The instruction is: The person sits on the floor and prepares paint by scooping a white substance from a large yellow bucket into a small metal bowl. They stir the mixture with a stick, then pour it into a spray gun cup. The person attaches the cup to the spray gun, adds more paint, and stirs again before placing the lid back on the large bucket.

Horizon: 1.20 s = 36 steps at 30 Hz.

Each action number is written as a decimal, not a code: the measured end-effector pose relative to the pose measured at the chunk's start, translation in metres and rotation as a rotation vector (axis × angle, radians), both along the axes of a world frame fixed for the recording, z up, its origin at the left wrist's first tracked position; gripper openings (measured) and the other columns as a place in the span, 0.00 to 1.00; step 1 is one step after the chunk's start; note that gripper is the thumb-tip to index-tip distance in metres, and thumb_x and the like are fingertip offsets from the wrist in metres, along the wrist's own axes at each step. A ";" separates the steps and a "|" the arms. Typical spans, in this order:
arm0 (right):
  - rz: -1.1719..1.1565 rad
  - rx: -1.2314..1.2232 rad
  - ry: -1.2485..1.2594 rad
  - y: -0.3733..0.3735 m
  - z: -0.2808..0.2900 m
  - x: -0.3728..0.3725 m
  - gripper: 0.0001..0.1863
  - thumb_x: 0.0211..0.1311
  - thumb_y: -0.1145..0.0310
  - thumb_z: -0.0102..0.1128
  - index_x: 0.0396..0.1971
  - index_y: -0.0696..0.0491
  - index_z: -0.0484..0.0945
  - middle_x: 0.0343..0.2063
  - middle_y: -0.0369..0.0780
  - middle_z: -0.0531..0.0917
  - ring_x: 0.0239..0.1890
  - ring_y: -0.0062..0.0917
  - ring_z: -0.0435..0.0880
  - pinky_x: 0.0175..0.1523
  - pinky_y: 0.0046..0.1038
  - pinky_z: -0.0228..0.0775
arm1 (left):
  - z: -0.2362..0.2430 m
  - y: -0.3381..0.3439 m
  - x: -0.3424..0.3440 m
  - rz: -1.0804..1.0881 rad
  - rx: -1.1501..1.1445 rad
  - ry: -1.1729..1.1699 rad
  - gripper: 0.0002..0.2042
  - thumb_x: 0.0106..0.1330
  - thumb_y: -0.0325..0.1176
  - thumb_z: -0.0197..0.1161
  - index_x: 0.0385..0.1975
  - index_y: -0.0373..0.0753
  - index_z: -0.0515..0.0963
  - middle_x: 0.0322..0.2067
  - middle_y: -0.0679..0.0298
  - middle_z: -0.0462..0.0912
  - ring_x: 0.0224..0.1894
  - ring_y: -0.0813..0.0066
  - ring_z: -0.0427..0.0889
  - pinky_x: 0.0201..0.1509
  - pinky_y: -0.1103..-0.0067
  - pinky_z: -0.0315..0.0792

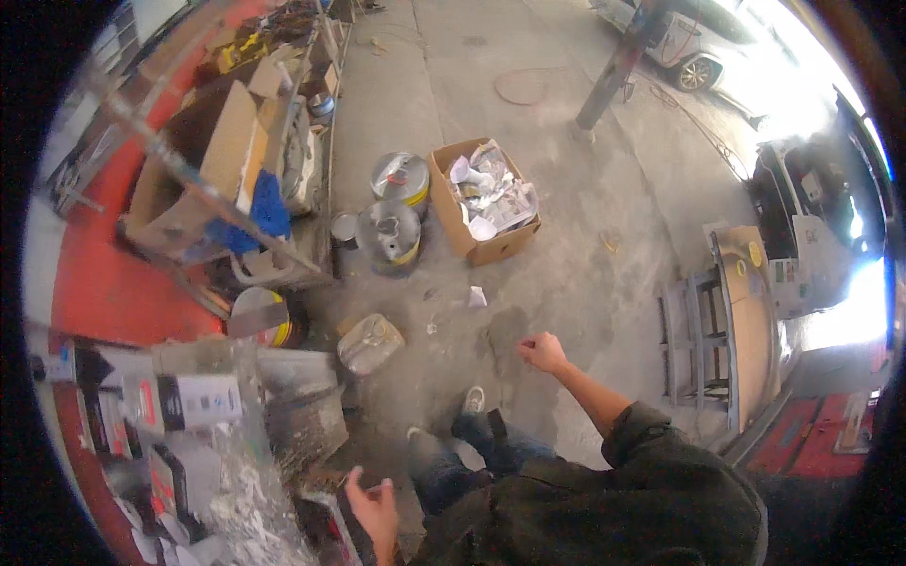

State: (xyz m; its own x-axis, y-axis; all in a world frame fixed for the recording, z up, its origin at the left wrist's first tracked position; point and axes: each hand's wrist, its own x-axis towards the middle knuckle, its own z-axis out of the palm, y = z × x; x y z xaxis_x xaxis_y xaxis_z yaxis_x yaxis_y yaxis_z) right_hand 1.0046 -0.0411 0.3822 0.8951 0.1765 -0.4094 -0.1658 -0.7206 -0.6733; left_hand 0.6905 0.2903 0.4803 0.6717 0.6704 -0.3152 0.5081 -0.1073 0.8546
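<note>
Standing on a concrete floor [585, 217], left hand [370, 505] hanging open by cluttered shelves [179, 415], right hand [542, 352] loosely curled, empty, swinging out as if for balance.

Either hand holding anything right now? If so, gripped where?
Nothing is held. The left hand is open, fingers spread, beside the cluttered bench. The right hand is loosely curled in the air over the concrete floor, with nothing visible in it.

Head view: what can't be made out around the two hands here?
- Left hand: held item, if any, too small; clutter beside it blurred.
- Right hand: curled, grip unclear.
- Box: paper hides the bottom.
- Car: washed out by glare.
</note>
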 end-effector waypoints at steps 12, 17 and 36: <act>-0.329 -0.036 0.045 -0.049 -0.141 0.284 0.12 0.54 0.62 0.60 0.29 0.54 0.86 0.20 0.42 0.85 0.22 0.28 0.85 0.35 0.30 0.77 | -0.183 -0.089 0.309 -0.387 -0.380 0.280 0.11 0.64 0.33 0.63 0.43 0.35 0.78 0.30 0.64 0.84 0.32 0.78 0.84 0.35 0.79 0.76; -0.198 -0.133 0.041 -0.047 -0.245 0.392 0.12 0.54 0.61 0.60 0.31 0.52 0.86 0.24 0.46 0.85 0.27 0.37 0.86 0.38 0.34 0.77 | -0.246 -0.129 0.417 -0.339 -0.520 0.330 0.09 0.66 0.30 0.62 0.43 0.35 0.78 0.29 0.65 0.83 0.29 0.81 0.81 0.33 0.83 0.75; 0.000 0.034 0.299 -0.045 -0.434 0.527 0.13 0.52 0.64 0.62 0.26 0.60 0.84 0.23 0.45 0.85 0.25 0.31 0.84 0.37 0.31 0.77 | -0.346 -0.245 0.531 0.016 -0.686 0.517 0.12 0.68 0.34 0.62 0.46 0.34 0.77 0.34 0.64 0.82 0.32 0.79 0.82 0.32 0.83 0.75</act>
